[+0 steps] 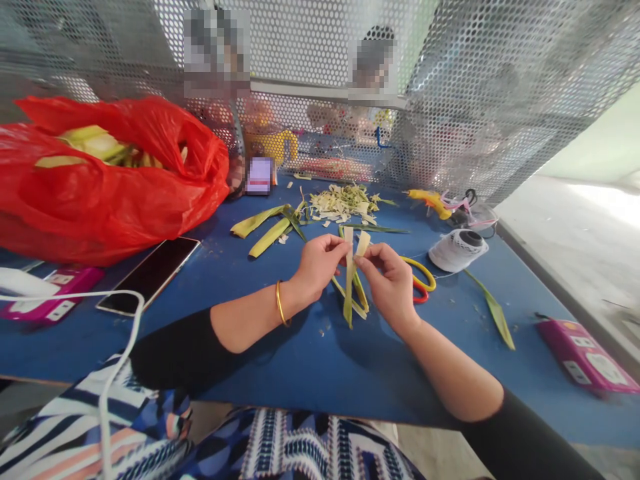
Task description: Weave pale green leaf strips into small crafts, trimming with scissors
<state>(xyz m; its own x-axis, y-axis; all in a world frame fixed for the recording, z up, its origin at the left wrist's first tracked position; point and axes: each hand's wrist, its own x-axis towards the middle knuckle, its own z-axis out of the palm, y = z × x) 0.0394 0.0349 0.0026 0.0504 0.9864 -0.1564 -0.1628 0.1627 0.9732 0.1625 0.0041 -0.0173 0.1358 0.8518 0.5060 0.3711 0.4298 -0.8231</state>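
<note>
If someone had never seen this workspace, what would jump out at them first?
Probably the big red plastic bag slumped on the left of the blue table, its mouth open. Next, at the centre, the left hand and right hand pinch pale leaf strips. Beyond them lies a loose heap of pale green scraps, in front of the perforated metal screen.

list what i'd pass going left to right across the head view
Red plastic bag, lit phone, left hand, pale leaf strip between the hands, right hand, white thread spool, green leaf, right-hand purple box.
</note>
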